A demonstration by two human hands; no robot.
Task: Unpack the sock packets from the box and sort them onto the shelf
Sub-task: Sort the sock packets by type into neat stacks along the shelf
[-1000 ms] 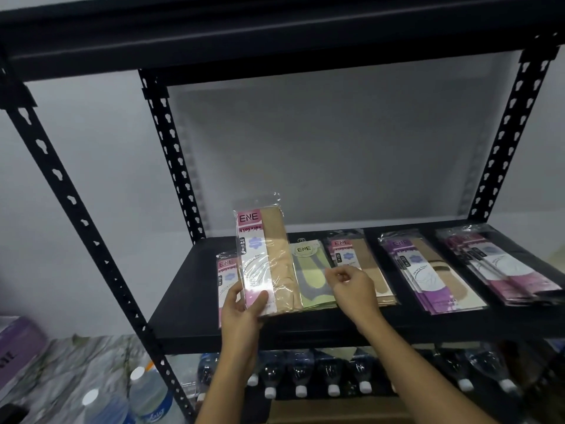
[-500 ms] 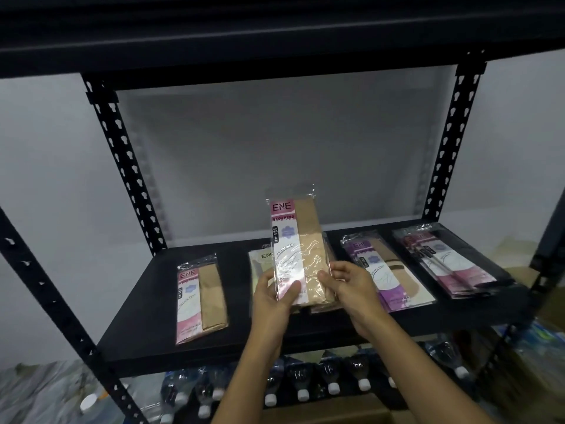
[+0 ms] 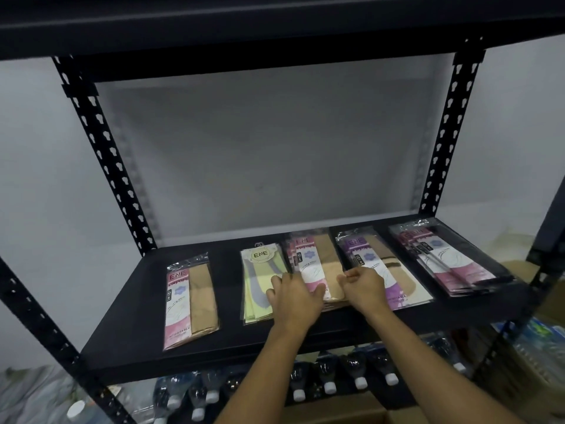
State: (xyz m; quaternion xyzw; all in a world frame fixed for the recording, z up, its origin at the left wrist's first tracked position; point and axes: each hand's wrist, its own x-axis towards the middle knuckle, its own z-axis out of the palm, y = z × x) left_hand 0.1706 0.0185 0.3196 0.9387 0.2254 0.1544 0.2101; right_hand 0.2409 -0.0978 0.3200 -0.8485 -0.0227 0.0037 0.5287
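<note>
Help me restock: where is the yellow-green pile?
Head view: the yellow-green pile lies on the shelf, left of centre, between the lone pink packet on its left and the pink pile on its right.

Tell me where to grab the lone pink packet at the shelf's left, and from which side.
Likely best: pinch the near short end of the packet, coming from the front. It lies flat on the shelf, lengthwise front to back, that end close to the front edge, nothing crowding it.
</note>
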